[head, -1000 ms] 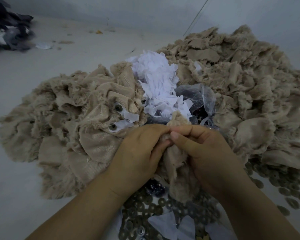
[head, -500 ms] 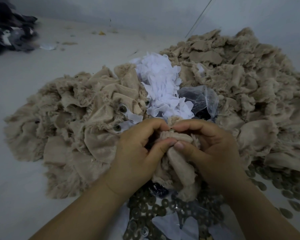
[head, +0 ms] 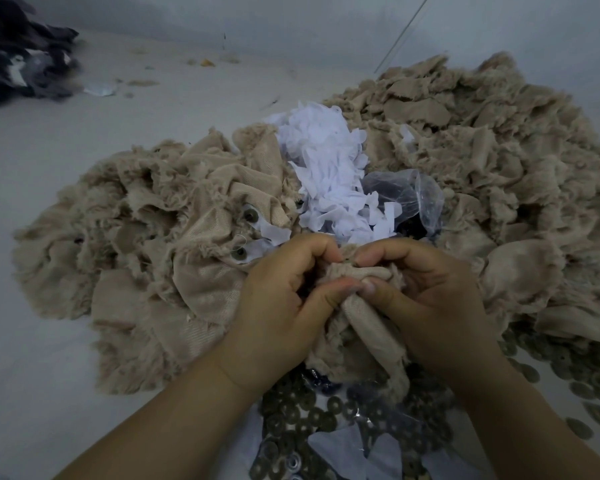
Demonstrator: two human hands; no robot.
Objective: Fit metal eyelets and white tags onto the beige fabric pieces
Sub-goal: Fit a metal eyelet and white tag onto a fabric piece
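Together, the left hand [head: 278, 299] and right hand [head: 426, 299] pinch one beige fabric piece [head: 368, 327] above loose metal eyelets [head: 312, 414]. Behind sit white tags [head: 329, 174] and a clear plastic bag [head: 406, 199] with dark contents, flanked by beige fabric heaps [head: 482, 150].
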